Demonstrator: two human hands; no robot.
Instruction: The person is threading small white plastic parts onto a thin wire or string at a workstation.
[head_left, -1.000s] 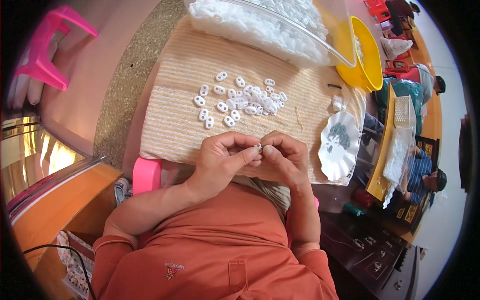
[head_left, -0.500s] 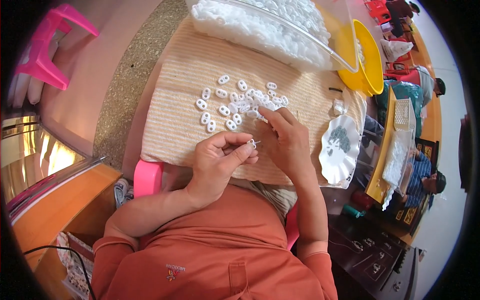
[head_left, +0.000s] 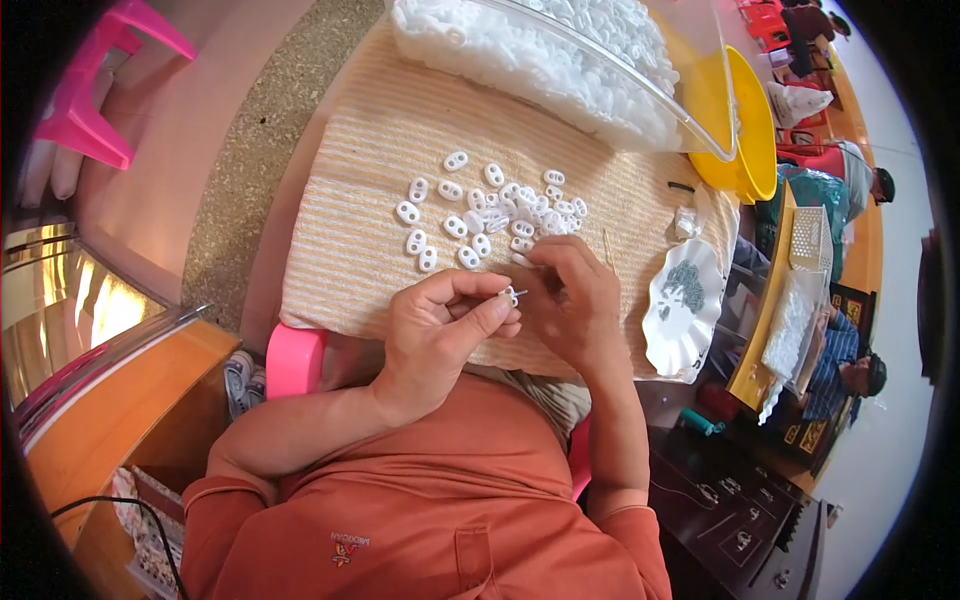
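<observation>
Between the thumb and fingers of my left hand [head_left: 445, 325] is a small white plastic piece [head_left: 513, 296] with a thin pin sticking out to the right. My right hand [head_left: 582, 305] is just right of it, fingers curled, with a white two-hole oval piece [head_left: 521, 260] at its fingertips. Beyond both hands lie several more white two-hole pieces [head_left: 456, 227], some spread singly at the left, others heaped together [head_left: 525, 205] at the right. They rest on a striped yellowish cloth [head_left: 360, 150].
A clear bin [head_left: 600, 50] full of white pieces stands at the far side, beside a yellow basin [head_left: 755, 130]. At right lies a scalloped white dish [head_left: 665, 335] with small grey-green bits [head_left: 684, 284]. A pink stool [head_left: 85, 110] is at far left; other people sit at right.
My right hand has drawn back from the heap toward me, and a white two-hole piece now shows at its fingertips. My left hand keeps its grip on the small piece.
</observation>
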